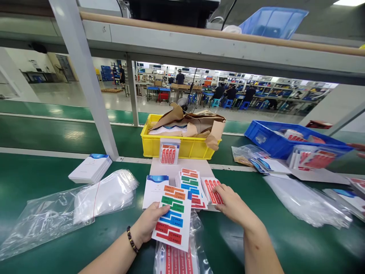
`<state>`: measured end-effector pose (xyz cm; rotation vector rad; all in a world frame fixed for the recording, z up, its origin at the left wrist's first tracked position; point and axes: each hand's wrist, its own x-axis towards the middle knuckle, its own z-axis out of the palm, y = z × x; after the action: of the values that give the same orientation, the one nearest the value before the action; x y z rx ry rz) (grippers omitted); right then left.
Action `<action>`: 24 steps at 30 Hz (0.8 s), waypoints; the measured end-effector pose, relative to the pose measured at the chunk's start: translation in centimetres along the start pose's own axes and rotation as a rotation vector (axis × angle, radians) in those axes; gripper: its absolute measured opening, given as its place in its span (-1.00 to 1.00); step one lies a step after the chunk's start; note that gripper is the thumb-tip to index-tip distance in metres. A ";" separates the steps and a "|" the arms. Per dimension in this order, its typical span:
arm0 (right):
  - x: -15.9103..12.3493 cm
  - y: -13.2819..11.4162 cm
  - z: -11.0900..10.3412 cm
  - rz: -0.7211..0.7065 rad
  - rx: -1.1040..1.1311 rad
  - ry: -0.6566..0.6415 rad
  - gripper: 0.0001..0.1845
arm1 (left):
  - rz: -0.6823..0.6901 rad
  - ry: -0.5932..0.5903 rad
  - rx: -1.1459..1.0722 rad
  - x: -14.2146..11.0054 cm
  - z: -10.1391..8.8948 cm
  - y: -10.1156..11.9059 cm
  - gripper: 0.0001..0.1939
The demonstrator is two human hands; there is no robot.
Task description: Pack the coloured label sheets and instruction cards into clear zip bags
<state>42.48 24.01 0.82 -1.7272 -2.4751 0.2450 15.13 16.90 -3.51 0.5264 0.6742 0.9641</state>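
My left hand (148,222) pinches a white sheet of orange, green, blue and red labels (173,217) by its left side, thumb on top. Anything under that sheet is hidden. My right hand (232,201) has its fingers closed on the right edge of a red label sheet (211,190), on top of a pile. Between the hands lies a stack of multicoloured label sheets (194,184). To its left is a pile of white booklets with a blue top edge (155,190). Below the held sheet, a clear plastic bag (178,262) contains red-striped sheets.
A yellow bin (182,146) with brown paper stands ahead, a bagged red label set (169,152) against its front. Leftward are stacked white booklets (91,167) and clear bags (105,196). Rightward are a blue bin (296,139), more bags (310,201) and part of another person's hand (361,148).
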 end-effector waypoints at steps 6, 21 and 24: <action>0.1 1.7 -1.0 -0.065 0.201 -0.002 -0.68 | 0.023 0.045 -0.039 0.5 -0.1 -0.2 -0.68; -2.1 -13.3 4.9 -0.777 0.092 0.493 -0.74 | 0.111 0.091 -0.191 0.9 0.4 -0.4 -0.58; -2.0 -12.7 4.6 -0.769 0.155 0.431 -0.78 | 0.191 0.019 -0.119 0.8 0.3 -0.4 -0.64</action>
<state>30.59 17.48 -1.23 -0.5926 -2.4744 -0.0151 15.94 17.41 -3.80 0.4825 0.5866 1.1828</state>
